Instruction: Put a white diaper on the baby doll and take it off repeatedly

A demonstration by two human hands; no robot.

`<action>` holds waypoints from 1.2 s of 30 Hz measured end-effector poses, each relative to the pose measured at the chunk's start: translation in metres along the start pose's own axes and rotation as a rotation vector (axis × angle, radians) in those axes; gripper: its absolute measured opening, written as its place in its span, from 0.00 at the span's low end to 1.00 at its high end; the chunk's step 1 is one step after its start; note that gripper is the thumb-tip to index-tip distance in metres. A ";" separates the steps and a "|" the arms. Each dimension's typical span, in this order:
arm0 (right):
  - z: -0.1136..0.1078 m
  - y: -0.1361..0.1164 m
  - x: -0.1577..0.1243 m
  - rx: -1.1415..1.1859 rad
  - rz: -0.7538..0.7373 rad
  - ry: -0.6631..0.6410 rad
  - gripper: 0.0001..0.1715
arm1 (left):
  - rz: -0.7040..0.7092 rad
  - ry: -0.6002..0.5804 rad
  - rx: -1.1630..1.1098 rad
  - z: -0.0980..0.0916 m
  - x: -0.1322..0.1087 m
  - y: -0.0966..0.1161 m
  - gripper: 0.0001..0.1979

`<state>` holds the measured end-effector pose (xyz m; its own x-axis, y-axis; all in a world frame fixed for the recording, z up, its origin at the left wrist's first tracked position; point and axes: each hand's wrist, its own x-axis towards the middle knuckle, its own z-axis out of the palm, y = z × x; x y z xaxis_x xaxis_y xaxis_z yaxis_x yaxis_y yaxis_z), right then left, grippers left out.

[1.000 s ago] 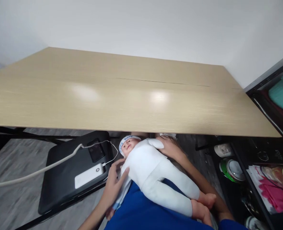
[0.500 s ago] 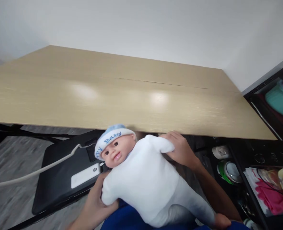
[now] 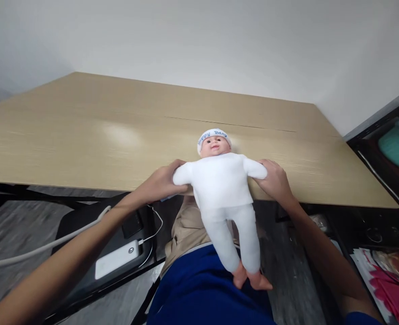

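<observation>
A baby doll [image 3: 223, 185] in white clothes and a "Happy Baby" cap hangs face-up over the front edge of the wooden table [image 3: 94, 149]. Its head and upper body are above the tabletop, while the legs dangle toward my lap. My left hand [image 3: 167, 183] is closed around the doll's sleeve on the left. On the opposite side, my right hand [image 3: 272, 179] grips the other sleeve. Both of the doll's hands are hidden inside my grip.
Below the table at left, a white power bank [image 3: 116, 259] with a cable lies on a black case [image 3: 80, 253]. A thick white cable [image 3: 50, 243] crosses there. At right stands a black shelf with a teal container [image 3: 397, 144] and a pink cloth [image 3: 390, 289].
The doll has gone from a tilted position near my lap to nearly upright in view, raised and moved forward over the table edge. Both hands moved with it, still gripping the sleeves.
</observation>
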<state>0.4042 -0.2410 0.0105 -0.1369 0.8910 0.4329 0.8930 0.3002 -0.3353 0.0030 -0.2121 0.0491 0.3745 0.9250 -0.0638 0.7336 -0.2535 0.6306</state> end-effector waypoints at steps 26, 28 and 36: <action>0.087 0.098 0.153 0.014 0.052 0.101 0.29 | -0.125 0.429 0.267 -0.008 0.221 -0.065 0.40; 0.094 0.106 0.171 0.010 0.041 0.106 0.29 | -0.137 0.445 0.281 -0.011 0.239 -0.066 0.39; 0.122 0.137 0.236 -0.020 0.024 0.118 0.31 | -0.117 0.492 0.335 -0.028 0.300 -0.073 0.37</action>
<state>0.4416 0.0516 -0.0352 -0.0650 0.8514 0.5205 0.9039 0.2712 -0.3308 0.0461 0.0922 0.0058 0.0326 0.9541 0.2976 0.9226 -0.1432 0.3583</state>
